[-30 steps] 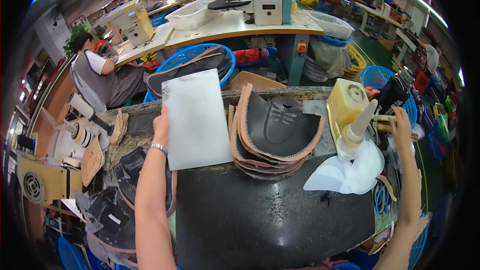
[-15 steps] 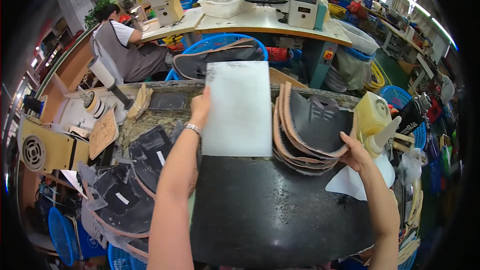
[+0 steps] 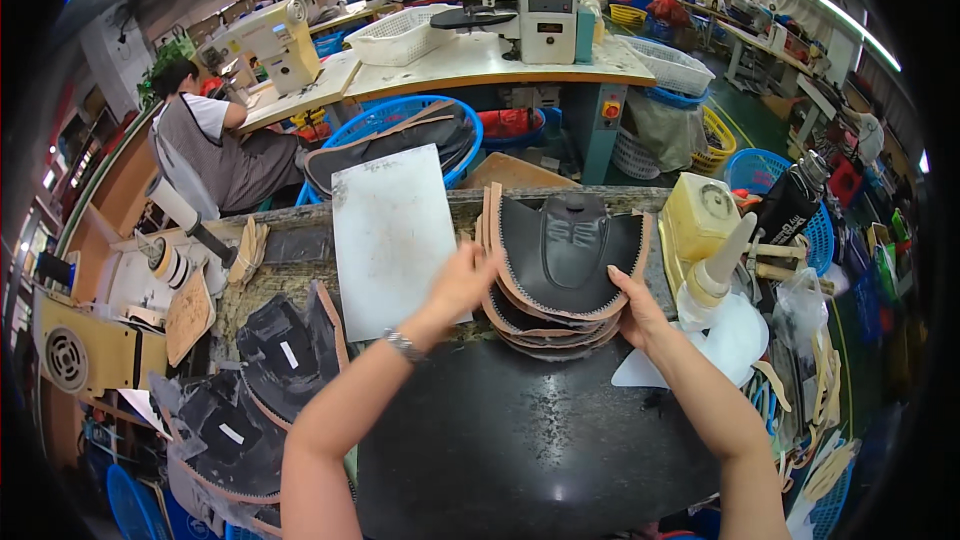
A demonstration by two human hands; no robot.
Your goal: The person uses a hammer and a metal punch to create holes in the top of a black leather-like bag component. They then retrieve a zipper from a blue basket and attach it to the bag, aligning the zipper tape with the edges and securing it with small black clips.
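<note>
A stack of black leather shoe uppers [image 3: 530, 260] with tan, zigzag-stitched edges lies at the back of the black work mat. The top one bears a raised lace pattern. My right hand [image 3: 640, 308] grips the stack's right edge, thumb on top and fingers underneath. At the left edge of the stack is my left hand [image 3: 462, 282], its fingers bent and smeared by motion, so I cannot tell whether they touch the leather. Behind that hand, a white rectangular board [image 3: 388, 230] lies free, slightly turned.
More black uppers [image 3: 275, 355] with white tags lie at the left. A yellowish container [image 3: 700, 215] and a cone-tipped bottle [image 3: 715, 275] stand at the right. The black mat [image 3: 530, 440] spreads in front of me. Beyond the bench sit a blue basket [image 3: 465, 120] and a seated person [image 3: 200, 140].
My left hand has let go of the white board and moved right to the stack. The board now lies farther left, tilted. My right hand stays on the stack while the view has shifted.
</note>
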